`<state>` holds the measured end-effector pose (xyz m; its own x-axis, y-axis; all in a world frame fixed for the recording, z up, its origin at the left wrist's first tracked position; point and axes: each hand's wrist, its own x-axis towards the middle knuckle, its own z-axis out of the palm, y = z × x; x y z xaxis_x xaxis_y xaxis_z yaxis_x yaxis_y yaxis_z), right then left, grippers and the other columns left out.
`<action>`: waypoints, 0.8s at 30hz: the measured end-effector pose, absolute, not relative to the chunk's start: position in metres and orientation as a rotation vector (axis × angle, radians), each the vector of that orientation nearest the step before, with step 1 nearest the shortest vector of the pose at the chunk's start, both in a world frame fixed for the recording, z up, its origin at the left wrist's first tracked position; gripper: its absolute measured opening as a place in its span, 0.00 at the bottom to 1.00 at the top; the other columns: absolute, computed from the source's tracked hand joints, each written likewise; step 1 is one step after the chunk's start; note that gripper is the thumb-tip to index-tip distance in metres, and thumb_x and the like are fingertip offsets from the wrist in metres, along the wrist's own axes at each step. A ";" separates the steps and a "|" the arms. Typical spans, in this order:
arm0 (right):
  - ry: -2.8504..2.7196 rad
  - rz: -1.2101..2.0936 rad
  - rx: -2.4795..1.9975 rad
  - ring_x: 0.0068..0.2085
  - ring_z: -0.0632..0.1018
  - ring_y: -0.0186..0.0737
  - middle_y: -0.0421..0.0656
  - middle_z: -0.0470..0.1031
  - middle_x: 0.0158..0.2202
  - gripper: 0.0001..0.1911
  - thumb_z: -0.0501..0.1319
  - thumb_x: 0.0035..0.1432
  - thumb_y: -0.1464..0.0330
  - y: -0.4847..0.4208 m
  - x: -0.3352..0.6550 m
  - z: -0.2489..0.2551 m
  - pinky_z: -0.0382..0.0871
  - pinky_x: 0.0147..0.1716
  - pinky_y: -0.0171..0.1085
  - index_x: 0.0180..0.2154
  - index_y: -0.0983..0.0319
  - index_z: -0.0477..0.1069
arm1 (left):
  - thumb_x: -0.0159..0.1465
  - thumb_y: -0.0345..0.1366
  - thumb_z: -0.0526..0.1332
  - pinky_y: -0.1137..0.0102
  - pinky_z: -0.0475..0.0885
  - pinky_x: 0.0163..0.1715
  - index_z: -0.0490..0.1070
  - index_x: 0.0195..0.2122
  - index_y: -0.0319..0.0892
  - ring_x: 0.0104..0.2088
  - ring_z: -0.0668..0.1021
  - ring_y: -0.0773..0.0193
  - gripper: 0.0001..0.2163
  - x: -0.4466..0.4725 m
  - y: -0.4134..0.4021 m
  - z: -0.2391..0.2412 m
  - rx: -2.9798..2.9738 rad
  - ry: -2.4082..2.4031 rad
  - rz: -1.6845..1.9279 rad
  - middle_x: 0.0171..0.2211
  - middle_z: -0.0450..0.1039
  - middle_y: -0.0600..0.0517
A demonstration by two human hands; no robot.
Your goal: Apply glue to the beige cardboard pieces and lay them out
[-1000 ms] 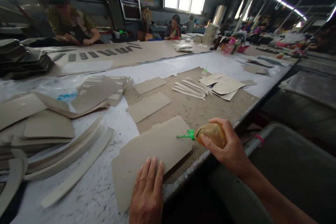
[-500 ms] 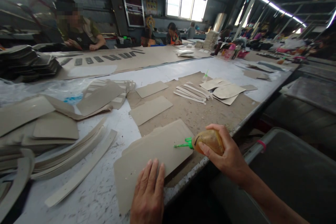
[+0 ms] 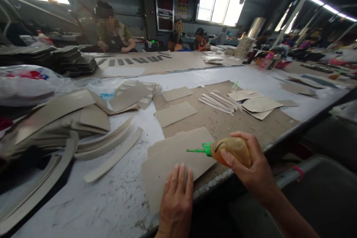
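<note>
My right hand [image 3: 252,167] is wrapped round a glue bottle [image 3: 231,149] filled with amber liquid. Its green nozzle [image 3: 198,150] points left, over a large grey-beige flat panel [image 3: 192,145] at the table's near edge. I cannot tell whether the nozzle tip touches the panel. My left hand [image 3: 177,197] lies flat on the panel's near end, fingers stretched out and holding nothing. Under the panel's far side, the edge of another similar piece shows. Beyond it are two smaller rectangular pieces [image 3: 176,113] on a brown sheet [image 3: 223,126].
Curved strips [image 3: 114,156] and stacked panels [image 3: 95,119] fill the left side. Thin strips [image 3: 219,103] and rounded pieces [image 3: 260,105] lie farther back, near a second green-tipped bottle [image 3: 235,86]. A co-worker [image 3: 114,33] sits across the table. A grey bin [image 3: 315,193] stands at right.
The view has swung to the left, so everything appears shifted right. The nozzle now sits farther left over the panel relative to its edges. My left hand stays flat on the panel.
</note>
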<state>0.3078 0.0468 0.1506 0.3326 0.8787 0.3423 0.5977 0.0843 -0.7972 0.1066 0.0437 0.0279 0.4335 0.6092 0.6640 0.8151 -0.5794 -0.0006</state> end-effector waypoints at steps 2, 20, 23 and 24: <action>-1.484 0.326 -1.558 0.34 0.75 0.39 0.43 0.71 0.40 0.21 0.63 0.57 0.57 0.052 0.289 0.148 0.74 0.33 0.35 0.48 0.58 0.63 | 0.63 0.22 0.51 0.58 0.68 0.55 0.71 0.52 0.36 0.59 0.70 0.49 0.18 0.115 0.042 0.024 -2.307 -1.255 -0.994 0.55 0.72 0.40; -1.883 0.134 -1.315 0.42 0.74 0.43 0.45 0.67 0.42 0.18 0.61 0.60 0.66 0.080 0.213 0.138 0.73 0.42 0.39 0.50 0.58 0.60 | 0.67 0.27 0.51 0.57 0.69 0.53 0.72 0.49 0.31 0.53 0.75 0.49 0.15 0.140 0.045 0.011 -2.070 -1.369 -1.353 0.46 0.76 0.38; -1.874 0.069 -1.375 0.43 0.74 0.43 0.45 0.67 0.43 0.19 0.61 0.61 0.64 0.079 0.226 0.140 0.71 0.43 0.40 0.51 0.58 0.60 | 0.68 0.26 0.47 0.59 0.67 0.54 0.75 0.45 0.32 0.52 0.75 0.52 0.16 0.132 0.045 0.022 -2.114 -1.360 -1.311 0.47 0.77 0.40; -1.866 0.051 -1.401 0.43 0.73 0.44 0.45 0.67 0.43 0.19 0.61 0.61 0.64 0.078 0.231 0.140 0.71 0.43 0.40 0.51 0.58 0.60 | 0.68 0.26 0.46 0.60 0.67 0.54 0.75 0.45 0.33 0.52 0.75 0.53 0.17 0.129 0.045 0.026 -2.136 -1.354 -1.280 0.48 0.76 0.41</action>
<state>0.2314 0.0785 0.1397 -0.0818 0.8274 0.5557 0.7959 0.3898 -0.4633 0.1294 0.0454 0.0259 0.1560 0.5664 0.8092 0.8398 -0.5074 0.1932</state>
